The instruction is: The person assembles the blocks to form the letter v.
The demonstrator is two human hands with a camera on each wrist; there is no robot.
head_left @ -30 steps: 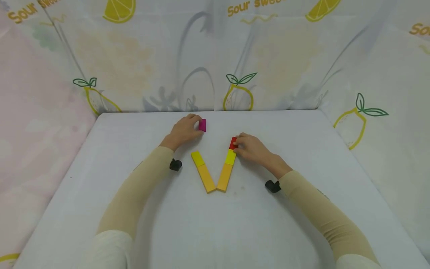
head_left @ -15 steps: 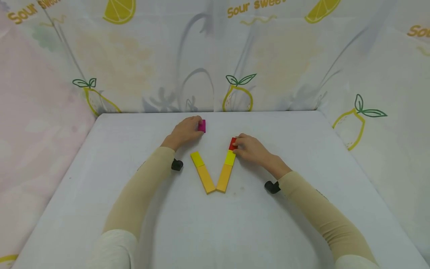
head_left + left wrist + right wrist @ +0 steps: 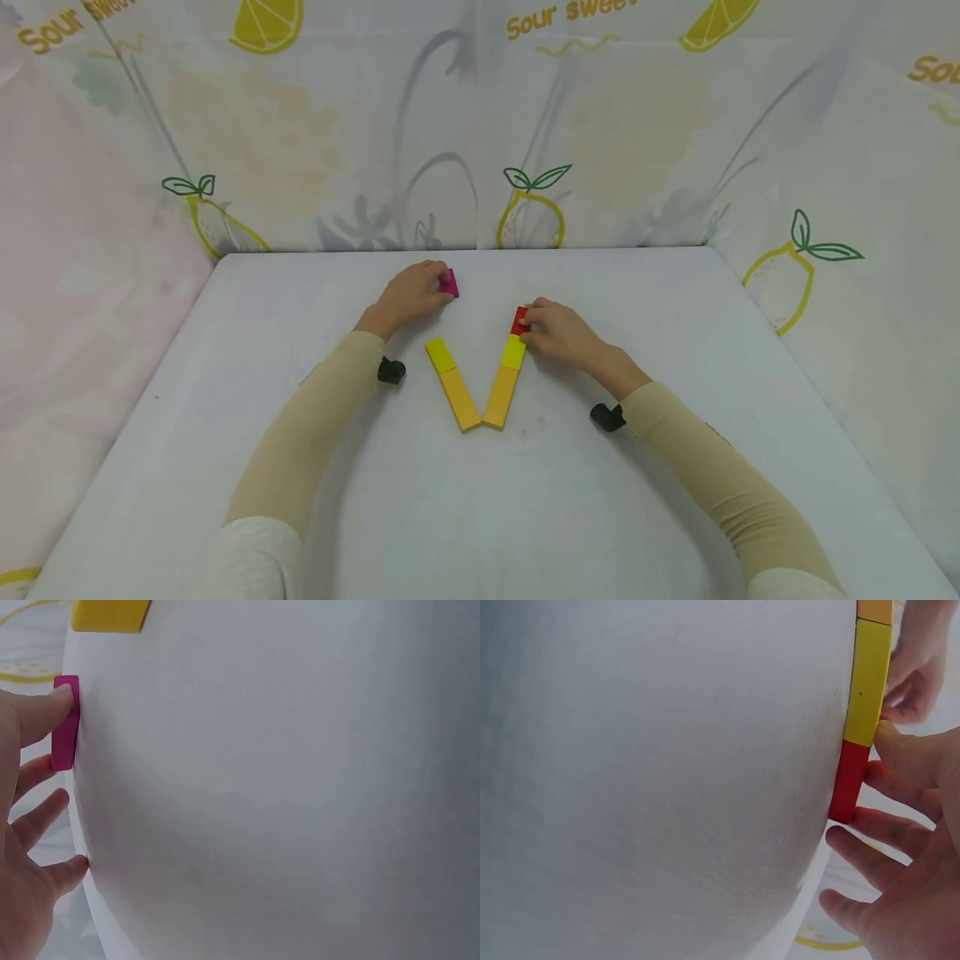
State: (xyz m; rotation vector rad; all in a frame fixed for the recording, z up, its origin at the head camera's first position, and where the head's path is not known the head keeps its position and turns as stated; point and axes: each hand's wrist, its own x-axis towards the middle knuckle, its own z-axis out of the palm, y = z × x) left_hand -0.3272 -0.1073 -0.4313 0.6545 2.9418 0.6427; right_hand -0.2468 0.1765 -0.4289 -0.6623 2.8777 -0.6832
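Observation:
Near the table's far edge my left hand (image 3: pixel 411 289) holds a magenta block (image 3: pixel 451 284) between thumb and fingers; in the left wrist view the thumb presses on the block's (image 3: pixel 65 735) side. My right hand (image 3: pixel 564 335) has thumb and fingers around a small red block (image 3: pixel 518 321). That red block (image 3: pixel 850 782) butts against a yellow block (image 3: pixel 513 353), which continues into a longer orange block (image 3: pixel 500 398). Left of these, a second yellow block (image 3: pixel 440 355) and orange block (image 3: pixel 461 400) form the other arm of a V. The two orange blocks meet at the bottom.
The blocks lie on a white-covered table (image 3: pixel 480 517). A lemon-printed cloth (image 3: pixel 637 125) hangs behind its far edge, and a pinkish cloth (image 3: pixel 90 250) is at the left. Small black devices (image 3: pixel 392 371) sit at both wrists.
The magenta block has turned a little, its top leaning left, and has shifted slightly nearer with my left hand. My right hand and the V of blocks look the same.

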